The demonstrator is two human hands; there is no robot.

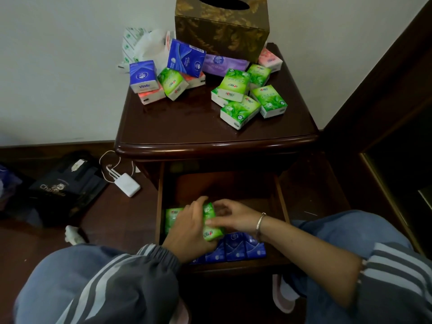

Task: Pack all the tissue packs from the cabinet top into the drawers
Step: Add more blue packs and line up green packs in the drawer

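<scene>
On the floor at the far left we see a dark bag [63, 185] and a white charger [127, 184], which are not part of our work. Next comes the cabinet top [187, 122], and many tissue packs wait there: a left pile [161, 78] of blue, pink and green ones, then a purple pack [224, 64] under the brown tissue box [222, 26], then a group of green packs [247, 97] on the right side.

Below, the drawer [279, 202] is pulled open. Our left hand [189, 230] and our right hand [230, 216] are both inside it, and their fingers close together around one green pack [210, 222], pressing it into place beside another green pack [171, 218]. A row of blue packs [233, 247] already stands along the front edge.

We judge the task is less than half done: only some packs are in the drawer, and more than ten remain above.
</scene>
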